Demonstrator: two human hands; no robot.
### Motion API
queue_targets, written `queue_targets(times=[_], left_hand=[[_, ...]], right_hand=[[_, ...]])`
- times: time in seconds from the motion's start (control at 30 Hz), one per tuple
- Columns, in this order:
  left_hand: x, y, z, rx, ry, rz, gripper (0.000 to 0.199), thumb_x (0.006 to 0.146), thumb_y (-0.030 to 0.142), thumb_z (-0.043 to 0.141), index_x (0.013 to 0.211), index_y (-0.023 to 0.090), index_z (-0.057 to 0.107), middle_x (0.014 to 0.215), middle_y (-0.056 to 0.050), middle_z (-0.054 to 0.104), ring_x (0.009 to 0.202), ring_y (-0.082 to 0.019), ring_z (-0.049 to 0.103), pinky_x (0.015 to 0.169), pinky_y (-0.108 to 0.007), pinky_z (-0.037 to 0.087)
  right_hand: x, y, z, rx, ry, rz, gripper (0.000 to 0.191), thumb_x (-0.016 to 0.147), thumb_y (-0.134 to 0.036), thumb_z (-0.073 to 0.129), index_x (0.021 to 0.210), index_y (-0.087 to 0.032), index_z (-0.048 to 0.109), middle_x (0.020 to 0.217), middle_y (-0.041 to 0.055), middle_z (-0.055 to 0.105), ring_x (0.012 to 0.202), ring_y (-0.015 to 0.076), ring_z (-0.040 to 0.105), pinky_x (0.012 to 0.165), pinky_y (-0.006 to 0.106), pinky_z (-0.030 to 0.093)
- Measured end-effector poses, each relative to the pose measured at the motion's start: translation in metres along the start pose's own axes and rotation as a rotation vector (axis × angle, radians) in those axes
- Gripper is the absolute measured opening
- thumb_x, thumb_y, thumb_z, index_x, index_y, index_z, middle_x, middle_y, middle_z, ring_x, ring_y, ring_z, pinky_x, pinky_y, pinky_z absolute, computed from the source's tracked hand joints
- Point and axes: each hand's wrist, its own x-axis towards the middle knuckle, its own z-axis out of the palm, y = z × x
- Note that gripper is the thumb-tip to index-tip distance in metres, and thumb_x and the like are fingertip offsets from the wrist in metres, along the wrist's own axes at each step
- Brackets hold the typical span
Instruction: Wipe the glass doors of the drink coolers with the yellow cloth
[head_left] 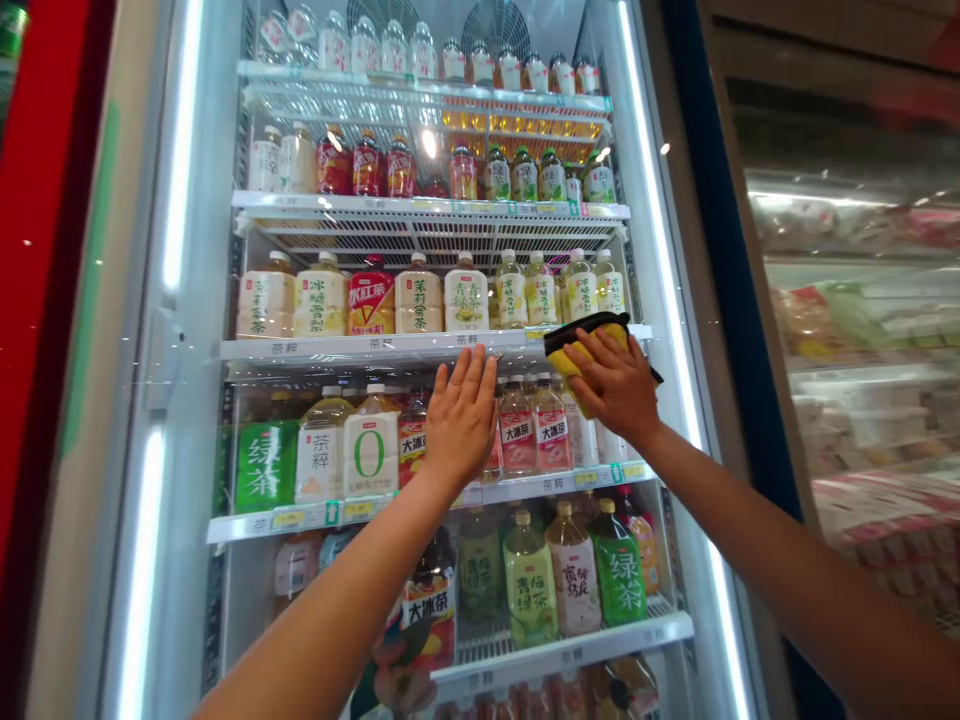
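Observation:
A tall drinks cooler with a glass front (196,400) fills the middle of the head view. My left hand (461,420) is raised against the glass, fingers stretched out and holding nothing, over the fourth shelf's bottles. To its right, my right hand (616,385) presses a yellow cloth with a black edge (562,350) flat on the glass, near the right end of the third shelf's edge (337,346). The fingers of my right hand lie spread over the cloth. Behind the glass stand rows of tea bottles (371,455), upright on their shelves.
Bright light strips (176,150) run down both sides of the cooler. A handle-like fitting (161,360) is on the left frame. Another case with packaged food (862,400) stands at the right, slightly blurred. A red panel (45,200) borders the far left.

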Motion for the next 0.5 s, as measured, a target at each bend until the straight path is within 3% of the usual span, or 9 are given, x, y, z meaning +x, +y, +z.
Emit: queue_targets(times=[0.07, 0.13, 0.23, 0.3, 0.37, 0.43, 0.5], left_hand=[[-0.002, -0.005, -0.003, 0.01, 0.0, 0.004, 0.07, 0.101, 0.024, 0.04, 0.166, 0.019, 0.013, 0.171, -0.011, 0.021, 0.16, -0.024, 0.013, 0.131, -0.052, 0.014], [-0.001, -0.011, -0.005, 0.024, 0.005, -0.011, 0.067, 0.102, 0.026, 0.038, 0.165, 0.016, 0.017, 0.171, -0.012, 0.021, 0.16, -0.025, 0.013, 0.131, -0.054, 0.012], [0.001, -0.019, -0.008, 0.042, 0.016, -0.052, 0.064, 0.102, 0.029, 0.038, 0.163, 0.013, 0.024, 0.17, -0.014, 0.023, 0.16, -0.027, 0.015, 0.13, -0.054, 0.013], [0.002, -0.021, -0.01, 0.051, 0.024, -0.087, 0.062, 0.102, 0.031, 0.038, 0.161, 0.013, 0.03, 0.17, -0.015, 0.025, 0.16, -0.028, 0.018, 0.13, -0.054, 0.014], [0.002, -0.023, -0.011, 0.053, 0.023, -0.115, 0.06, 0.102, 0.032, 0.038, 0.159, 0.013, 0.034, 0.169, -0.015, 0.027, 0.159, -0.028, 0.019, 0.13, -0.054, 0.014], [0.001, -0.023, -0.013, 0.048, 0.01, -0.129, 0.06, 0.102, 0.033, 0.038, 0.159, 0.013, 0.036, 0.169, -0.016, 0.027, 0.159, -0.028, 0.02, 0.13, -0.055, 0.013], [-0.002, -0.024, -0.016, 0.044, -0.011, -0.131, 0.059, 0.102, 0.032, 0.038, 0.158, 0.013, 0.036, 0.169, -0.015, 0.027, 0.159, -0.028, 0.02, 0.13, -0.056, 0.012]], right_hand=[[0.023, -0.004, 0.012, -0.011, 0.063, 0.117, 0.044, 0.105, -0.042, 0.042, 0.141, -0.03, 0.063, 0.155, 0.0037, 0.055, 0.148, 0.0311, 0.043, 0.125, 0.063, 0.02], [0.048, -0.023, 0.027, -0.019, 0.106, 0.207, 0.046, 0.105, -0.042, 0.039, 0.145, -0.03, 0.059, 0.157, 0.0053, 0.052, 0.15, 0.034, 0.039, 0.123, 0.067, 0.021], [0.061, -0.062, 0.043, -0.03, 0.098, 0.194, 0.05, 0.104, -0.041, 0.041, 0.151, -0.028, 0.051, 0.163, 0.008, 0.044, 0.152, 0.0364, 0.034, 0.12, 0.068, 0.024], [0.045, -0.079, 0.043, -0.024, 0.052, 0.092, 0.052, 0.103, -0.04, 0.044, 0.153, -0.027, 0.049, 0.165, 0.0088, 0.04, 0.154, 0.035, 0.032, 0.122, 0.065, 0.024], [0.016, -0.08, 0.035, -0.011, -0.014, -0.048, 0.052, 0.102, -0.039, 0.046, 0.153, -0.029, 0.049, 0.165, 0.0078, 0.04, 0.155, 0.0328, 0.03, 0.123, 0.062, 0.023], [-0.012, -0.067, 0.025, -0.002, -0.074, -0.17, 0.051, 0.101, -0.039, 0.048, 0.152, -0.031, 0.05, 0.164, 0.0061, 0.043, 0.154, 0.0316, 0.031, 0.124, 0.061, 0.022], [-0.025, -0.049, 0.018, -0.003, -0.066, -0.187, 0.048, 0.102, -0.04, 0.048, 0.149, -0.033, 0.053, 0.161, 0.0049, 0.048, 0.152, 0.0312, 0.036, 0.124, 0.062, 0.021]])
